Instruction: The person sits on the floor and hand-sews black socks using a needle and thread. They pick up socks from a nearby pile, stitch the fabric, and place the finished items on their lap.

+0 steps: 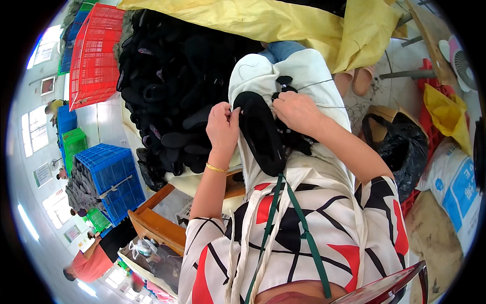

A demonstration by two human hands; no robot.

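The flat black soft fabric shoe upper (260, 131) lay on the white apron (324, 96) over the person's lap, and looked light, limp and easy to fold, best pinched at its rim. Its long axis ran from the far left, near the left hand (223, 126), toward the body. The left fingers (234, 112) were pinched on the rim at its far end; the right hand (296, 110) was clamped on its right edge.

A footwear workshop floor: a large heap of black shoe pieces (172, 86), stacked red (93, 55) and blue plastic crates (114, 177), bulging yellow sacks (283, 23), other workers nearby.
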